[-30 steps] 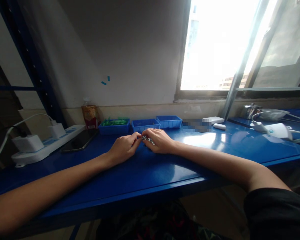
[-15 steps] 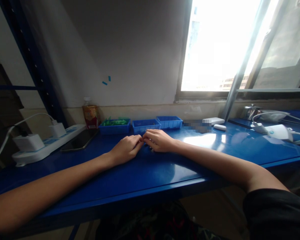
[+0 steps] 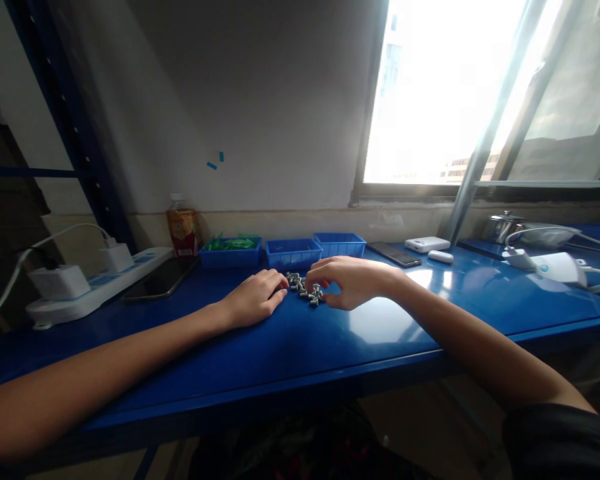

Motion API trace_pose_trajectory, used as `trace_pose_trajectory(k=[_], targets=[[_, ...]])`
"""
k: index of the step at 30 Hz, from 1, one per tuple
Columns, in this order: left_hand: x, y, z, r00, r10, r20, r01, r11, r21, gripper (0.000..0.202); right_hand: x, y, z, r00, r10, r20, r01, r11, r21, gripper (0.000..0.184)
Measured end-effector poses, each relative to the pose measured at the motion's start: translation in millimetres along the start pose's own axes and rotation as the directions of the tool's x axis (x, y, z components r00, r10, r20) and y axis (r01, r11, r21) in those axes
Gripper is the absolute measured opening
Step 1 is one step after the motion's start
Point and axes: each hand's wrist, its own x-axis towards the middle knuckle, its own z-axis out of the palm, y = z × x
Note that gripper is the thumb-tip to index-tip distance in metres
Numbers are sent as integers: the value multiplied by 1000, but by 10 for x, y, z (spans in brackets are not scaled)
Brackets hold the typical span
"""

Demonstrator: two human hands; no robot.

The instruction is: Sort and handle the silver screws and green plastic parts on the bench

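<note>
A small heap of several grey metal pieces (image 3: 304, 287) lies on the blue table (image 3: 330, 333), in front of the blue trays. My left hand (image 3: 257, 297) rests on the table just left of the heap, fingers curled loosely, its fingertips at the heap's edge. My right hand (image 3: 353, 281) hovers at the heap's right side, thumb and fingers pinched together over the pieces; what they pinch is too small to make out.
Three blue trays stand at the back: one with green parts (image 3: 230, 251), a middle tray (image 3: 293, 253) and a right tray (image 3: 339, 243). A bottle (image 3: 182, 230), a dark phone (image 3: 161, 278) and a power strip (image 3: 87, 288) are at left. Another phone (image 3: 393, 253), white devices (image 3: 427, 243) and cables lie right.
My hands, which were cupped together over the metal pieces, have parted. The right hand has moved right and lifted, and the heap now lies uncovered between them.
</note>
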Motion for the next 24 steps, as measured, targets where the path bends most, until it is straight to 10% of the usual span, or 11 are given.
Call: trace_pose_trajectory(k=[14, 24], targets=[[6, -31, 31, 1000, 26, -1, -26, 999, 19, 26, 161, 70, 327, 999, 24, 41, -24, 1000, 4, 18], [-5, -66, 19, 994, 105, 30, -105, 994, -11, 33, 88, 674, 331, 839, 86, -538, -134, 990, -52, 14]])
